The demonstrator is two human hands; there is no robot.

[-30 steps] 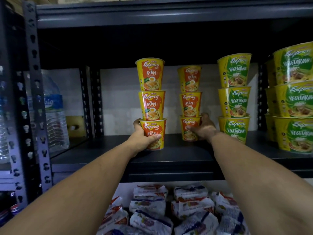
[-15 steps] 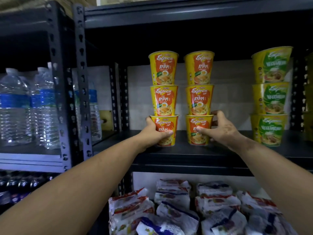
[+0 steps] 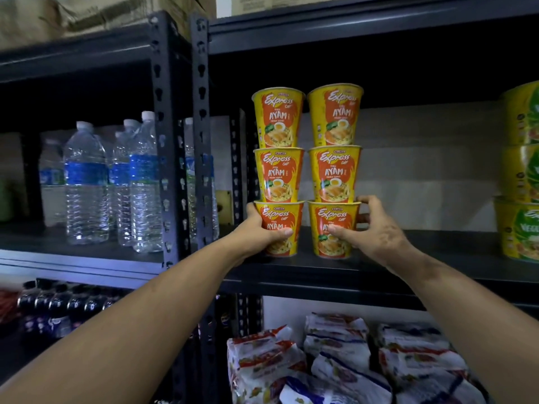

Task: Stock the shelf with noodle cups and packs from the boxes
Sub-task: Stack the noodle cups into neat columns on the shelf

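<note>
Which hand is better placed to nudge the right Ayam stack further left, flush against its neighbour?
Right hand: it already grips the right stack's bottom cup from its outer side. The left hand holds the left stack's bottom cup.

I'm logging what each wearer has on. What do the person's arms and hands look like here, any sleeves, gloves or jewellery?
Both forearms are bare up to the frame edge, with no sleeves in view. The left hand and right hand wear no gloves, and no rings, watch or bracelet show at either wrist.
</note>
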